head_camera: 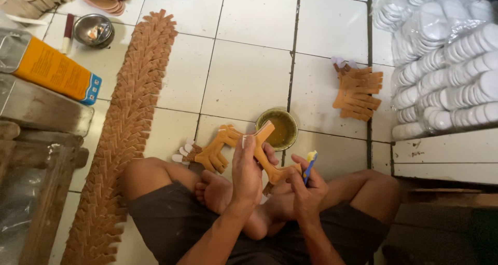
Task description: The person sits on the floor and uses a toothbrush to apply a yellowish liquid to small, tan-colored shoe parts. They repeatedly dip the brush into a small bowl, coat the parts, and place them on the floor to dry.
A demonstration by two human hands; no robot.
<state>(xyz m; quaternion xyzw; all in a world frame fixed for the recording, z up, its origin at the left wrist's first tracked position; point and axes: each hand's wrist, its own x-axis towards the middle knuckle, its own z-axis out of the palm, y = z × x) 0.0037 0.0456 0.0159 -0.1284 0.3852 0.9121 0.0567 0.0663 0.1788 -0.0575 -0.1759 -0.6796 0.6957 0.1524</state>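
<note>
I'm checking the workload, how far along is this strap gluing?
Done: a long overlapping row of tan straps lies on the tiled floor. In hand: left hand holds one strap, right hand a brush, by the glue bowl. Left: two small piles.

tan strap (270, 156), blue brush (309, 167), white tiles (249, 78)

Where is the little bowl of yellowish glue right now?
The bowl of glue sits on the white tiled floor at centre, just beyond the left hand.
</note>
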